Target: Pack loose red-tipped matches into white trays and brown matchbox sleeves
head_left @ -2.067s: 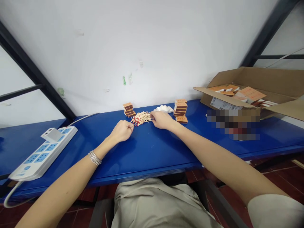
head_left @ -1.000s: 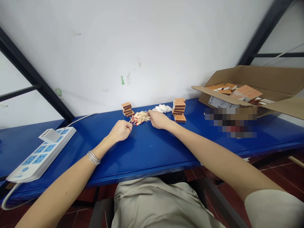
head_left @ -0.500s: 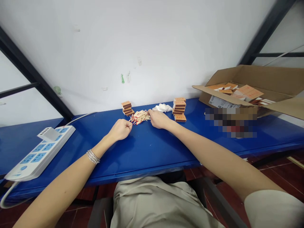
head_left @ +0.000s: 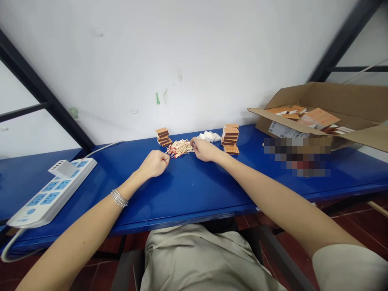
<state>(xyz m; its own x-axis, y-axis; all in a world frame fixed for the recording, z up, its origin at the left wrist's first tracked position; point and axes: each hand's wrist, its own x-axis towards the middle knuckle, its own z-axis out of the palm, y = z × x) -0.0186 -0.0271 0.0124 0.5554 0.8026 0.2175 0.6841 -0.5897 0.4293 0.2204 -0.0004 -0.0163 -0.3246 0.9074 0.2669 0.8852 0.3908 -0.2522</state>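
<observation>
A loose heap of wooden matches (head_left: 181, 148) with red heads lies on the blue table. My left hand (head_left: 155, 163) is closed in a fist at the heap's left front edge; what it holds, if anything, is hidden. At the right edge, my right hand (head_left: 204, 149) has its fingers pinched together, with the fingertips touching the matches. Whether a match is between them is too small to tell. Behind the heap on the left stands a short stack of matchboxes (head_left: 162, 136). A taller stack of matchboxes (head_left: 230, 135) rises to the right of my right hand.
Crumpled white paper (head_left: 209, 136) lies behind my right hand. An open cardboard carton (head_left: 274, 115) with many matchboxes stands at the right, with a blurred-out patch before it. A white power strip (head_left: 50, 202) with a plugged-in adapter lies at the left. The wall borders the table's back.
The whole view has shifted slightly. Both hands keep nearly the same places and poses beside the match heap; no box has visibly moved.
</observation>
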